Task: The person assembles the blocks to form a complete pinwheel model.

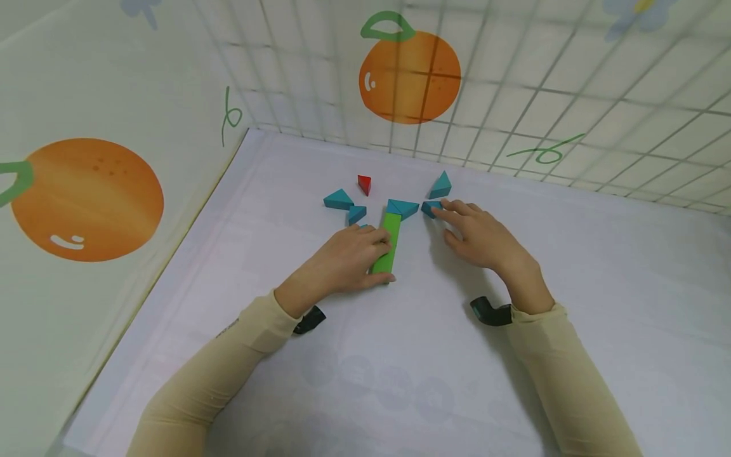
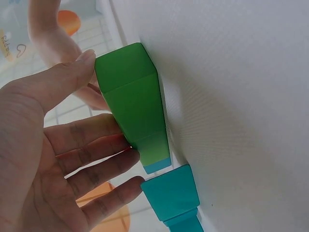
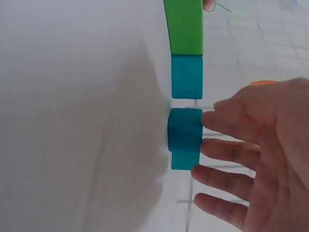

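My left hand (image 1: 351, 257) rests over a long green block (image 1: 393, 226), its thumb at the block's near end and fingers along it. Two blue triangular blocks (image 1: 404, 209) meet the green block's far end. With fingers spread, my right hand (image 1: 476, 236) touches a small blue triangular block (image 1: 429, 210) with its fingertips; in the right wrist view this blue block (image 3: 185, 129) stands just apart from the blue at the green block's end. Near the left fingertips is another blue block (image 2: 171, 193), mostly hidden by that hand in the head view.
Two blue triangular blocks (image 1: 339, 200) lie to the left, beside a small red triangular block (image 1: 364, 184). Behind the right fingertips stands another blue triangular block (image 1: 440, 186). White walls with printed oranges (image 1: 410, 76) border the white surface at back and left.
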Action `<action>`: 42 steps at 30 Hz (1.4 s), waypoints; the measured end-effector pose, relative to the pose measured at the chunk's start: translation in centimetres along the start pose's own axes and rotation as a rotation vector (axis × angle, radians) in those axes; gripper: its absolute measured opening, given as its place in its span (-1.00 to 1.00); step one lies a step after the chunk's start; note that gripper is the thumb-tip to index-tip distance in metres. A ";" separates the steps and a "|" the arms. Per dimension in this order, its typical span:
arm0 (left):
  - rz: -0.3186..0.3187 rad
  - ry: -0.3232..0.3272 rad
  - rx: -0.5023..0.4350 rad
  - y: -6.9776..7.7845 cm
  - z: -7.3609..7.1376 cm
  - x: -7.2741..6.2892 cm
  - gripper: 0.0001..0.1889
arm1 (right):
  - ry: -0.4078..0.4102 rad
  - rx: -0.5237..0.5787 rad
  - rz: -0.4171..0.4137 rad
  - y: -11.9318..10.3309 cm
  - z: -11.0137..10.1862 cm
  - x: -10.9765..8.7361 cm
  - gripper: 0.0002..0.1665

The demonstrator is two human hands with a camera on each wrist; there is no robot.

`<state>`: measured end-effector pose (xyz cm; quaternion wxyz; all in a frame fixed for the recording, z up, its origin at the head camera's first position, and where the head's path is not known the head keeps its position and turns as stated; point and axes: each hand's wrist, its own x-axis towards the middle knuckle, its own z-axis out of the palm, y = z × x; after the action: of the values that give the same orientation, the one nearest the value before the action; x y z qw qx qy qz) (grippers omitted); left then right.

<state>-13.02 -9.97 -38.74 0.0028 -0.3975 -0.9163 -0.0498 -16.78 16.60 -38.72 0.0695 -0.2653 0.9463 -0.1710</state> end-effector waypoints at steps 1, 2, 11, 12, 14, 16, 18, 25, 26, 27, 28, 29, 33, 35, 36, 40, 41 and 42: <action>0.000 0.000 0.001 0.0 0.0 0.0 -0.42 | 0.001 -0.003 0.000 -0.1 0.0 0.1 -0.43; 0.001 0.001 0.002 0.0 0.0 0.0 -0.42 | 0.001 -0.005 -0.002 -0.1 0.0 0.1 -0.43; -0.001 0.007 0.001 -0.1 -0.2 -0.1 -0.43 | -0.006 -0.012 -0.006 -0.4 0.0 0.4 -0.42; -0.001 0.006 0.002 -0.1 -0.2 -0.1 -0.43 | -0.010 -0.007 -0.007 -0.3 0.0 0.5 -0.42; 0.000 0.005 0.003 0.0 -0.2 -0.1 -0.43 | -0.020 0.008 -0.006 -0.2 0.1 0.5 -0.41; 0.001 0.006 0.002 0.0 -0.1 -0.1 -0.43 | -0.021 0.019 -0.001 -0.1 0.1 0.6 -0.39; 0.000 0.007 0.003 -0.1 -0.1 -0.2 -0.43 | -0.014 0.021 0.000 -0.1 0.3 0.7 -0.39; -0.001 0.009 0.000 -0.2 -0.1 -0.1 -0.42 | 0.011 -0.004 -0.005 -0.1 0.4 0.9 -0.41; -0.001 0.009 0.000 -0.2 -0.1 -0.1 -0.42 | 0.012 -0.009 -0.006 -0.2 0.3 0.9 -0.41; -0.001 0.008 0.002 -0.2 -0.1 -0.1 -0.42 | 0.014 -0.011 -0.006 -0.2 0.3 1.0 -0.41; -0.001 0.008 0.003 -0.2 -0.1 0.0 -0.42 | 0.013 -0.014 -0.007 -0.2 0.3 1.0 -0.41; 0.000 0.007 0.000 -0.2 -0.2 0.0 -0.42 | 0.011 -0.013 -0.006 -0.2 0.3 1.0 -0.41; 0.007 0.000 -0.009 -0.1 -0.2 0.1 -0.43 | -0.007 0.007 0.000 -0.1 0.3 1.1 -0.41; 0.009 -0.005 -0.013 -0.1 -0.2 0.1 -0.42 | -0.010 0.017 0.001 0.0 0.5 1.1 -0.41; 0.010 -0.005 -0.011 -0.1 -0.1 0.1 -0.42 | -0.008 0.021 -0.001 0.0 0.5 1.1 -0.40; 0.016 0.002 0.000 -0.1 0.0 0.0 -0.43 | 0.003 0.030 -0.012 0.1 0.8 1.2 -0.40; 0.018 0.005 0.002 -0.1 0.1 0.0 -0.43 | 0.002 0.035 -0.013 0.1 0.8 1.3 -0.40; 0.020 0.006 0.004 -0.1 0.1 0.0 -0.43 | -0.001 0.040 -0.014 0.1 0.8 1.3 -0.40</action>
<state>-13.10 -10.02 -38.84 0.0069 -0.4062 -0.9124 -0.0493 -17.78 15.81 -39.54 0.0739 -0.2704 0.9409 -0.1900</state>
